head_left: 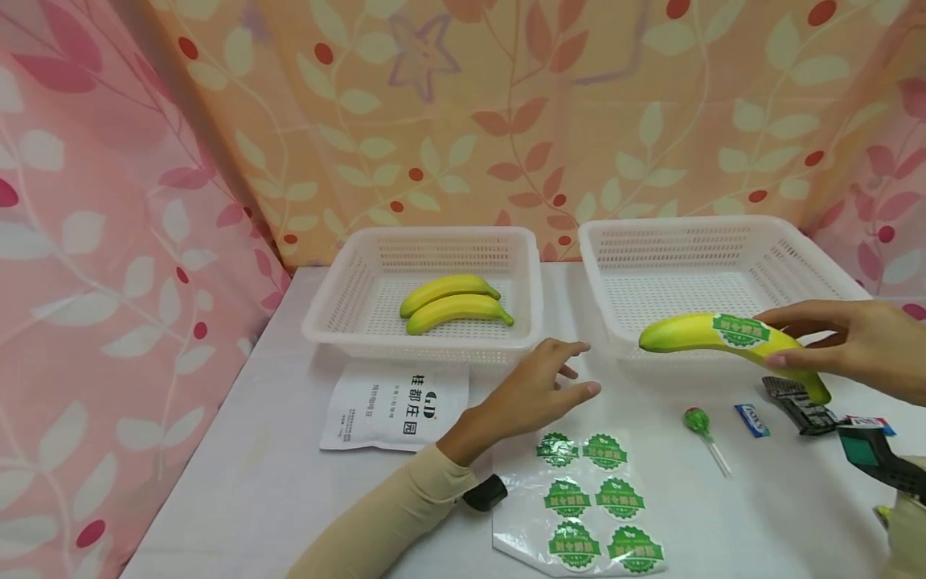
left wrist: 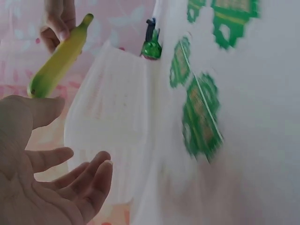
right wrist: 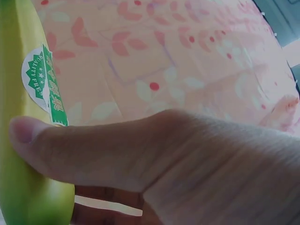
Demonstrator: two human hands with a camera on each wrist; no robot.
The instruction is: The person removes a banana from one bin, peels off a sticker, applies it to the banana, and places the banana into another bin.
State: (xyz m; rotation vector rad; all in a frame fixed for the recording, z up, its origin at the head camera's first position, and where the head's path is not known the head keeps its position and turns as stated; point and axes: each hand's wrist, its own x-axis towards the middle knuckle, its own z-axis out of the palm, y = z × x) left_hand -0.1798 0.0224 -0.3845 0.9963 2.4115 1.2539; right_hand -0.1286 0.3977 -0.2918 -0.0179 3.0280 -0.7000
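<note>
My right hand (head_left: 832,346) grips a yellow-green banana (head_left: 694,332) with a green sticker (head_left: 739,330) on it, holding it over the front edge of the right white basket (head_left: 796,241). The right wrist view shows my thumb (right wrist: 70,140) pressed on that banana (right wrist: 18,117) below its sticker (right wrist: 42,84). My left hand (head_left: 542,386) hovers open above the table, fingers spread, just behind a sheet of green stickers (head_left: 589,507). From the left wrist view, the open palm (left wrist: 42,187) is empty and the banana (left wrist: 58,58) is far off. Two bananas (head_left: 456,304) lie in the left basket (head_left: 340,297).
A white printed packet (head_left: 394,406) lies before the left basket. A green lollipop (head_left: 700,426), a small blue wrapper (head_left: 752,420) and a dark wrapper (head_left: 799,402) sit on the table at right. Patterned curtains close in the back and left side.
</note>
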